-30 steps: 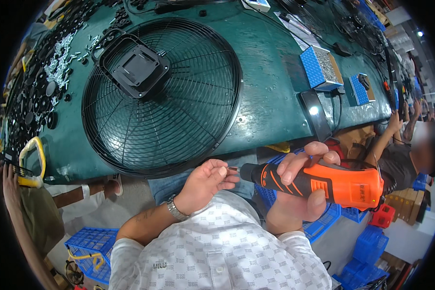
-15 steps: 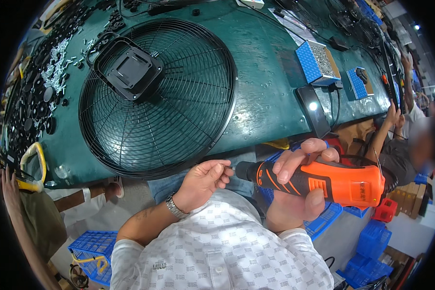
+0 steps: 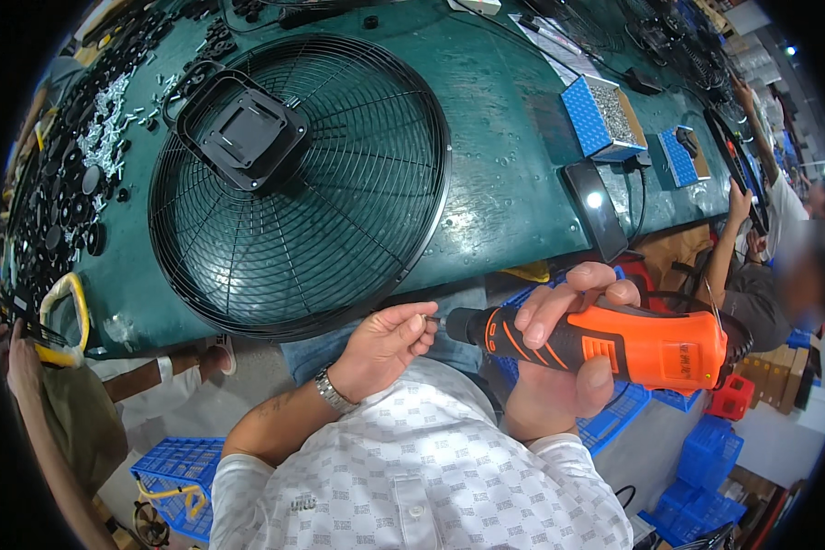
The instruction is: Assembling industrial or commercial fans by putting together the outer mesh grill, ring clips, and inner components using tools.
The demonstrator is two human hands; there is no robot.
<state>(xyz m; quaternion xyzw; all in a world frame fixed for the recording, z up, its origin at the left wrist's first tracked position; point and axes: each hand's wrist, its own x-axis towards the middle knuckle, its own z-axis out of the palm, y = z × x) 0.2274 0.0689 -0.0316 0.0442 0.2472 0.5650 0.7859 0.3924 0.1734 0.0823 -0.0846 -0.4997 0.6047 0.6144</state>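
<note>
An orange and black electric screwdriver (image 3: 646, 345) lies across my right hand (image 3: 568, 353), its dark nose pointing left. My right fingers wrap round its body. At the tip of the nose, my left hand (image 3: 390, 344) pinches something small, seemingly the bit, between thumb and forefinger; the fingers mostly cover it. Beyond my hands, a round black fan guard (image 3: 357, 197) rests on the green table (image 3: 504, 211). A black square motor housing (image 3: 252, 137) sits on the guard, toward its upper left.
Loose silver screws (image 3: 108, 124) and black round parts (image 3: 60, 197) cover the table's left end. A blue box of small metal pieces (image 3: 605, 119), a smaller blue box (image 3: 684, 156) and a phone (image 3: 596, 209) stand at the right. Other people work at both sides. Blue crates (image 3: 179, 472) are on the floor.
A small piece now shows between my left fingertips and the screwdriver's nose. The screwdriver has shifted very slightly left. At the right, a person's arms have moved with a dark curved part.
</note>
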